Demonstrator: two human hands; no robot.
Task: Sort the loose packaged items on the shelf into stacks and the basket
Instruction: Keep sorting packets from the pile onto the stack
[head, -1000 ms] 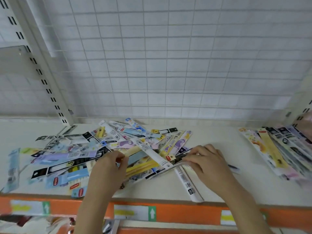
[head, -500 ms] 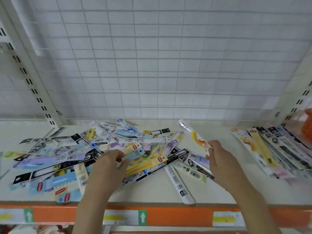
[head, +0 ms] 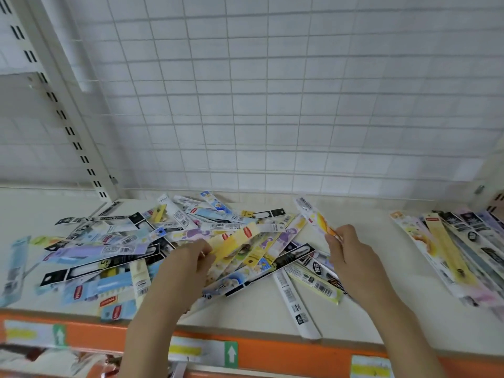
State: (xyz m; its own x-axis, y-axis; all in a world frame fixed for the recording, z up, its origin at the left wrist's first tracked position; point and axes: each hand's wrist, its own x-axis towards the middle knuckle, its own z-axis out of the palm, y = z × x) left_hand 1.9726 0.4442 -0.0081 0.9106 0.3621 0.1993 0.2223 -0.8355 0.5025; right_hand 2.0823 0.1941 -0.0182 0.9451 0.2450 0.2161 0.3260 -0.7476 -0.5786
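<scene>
Right hand [head: 351, 257] pinches the lower end of an orange-printed slim packet [head: 316, 219], raised over the mid-shelf [head: 368, 268] heap [head: 163, 246]. Left hand [head: 188, 266] grips a yellow packet [head: 234, 240]. Judged light, thin, bendy, slick; take near one end.

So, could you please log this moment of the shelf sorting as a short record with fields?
left hand: left hand grips a yellow packet, lifted at one end above the loose pile
right hand: right hand pinches a white and orange packet, raised off the shelf
sorted stack: row of packets at the right
basket: not in view
shelf edge: orange strip with labels
</scene>
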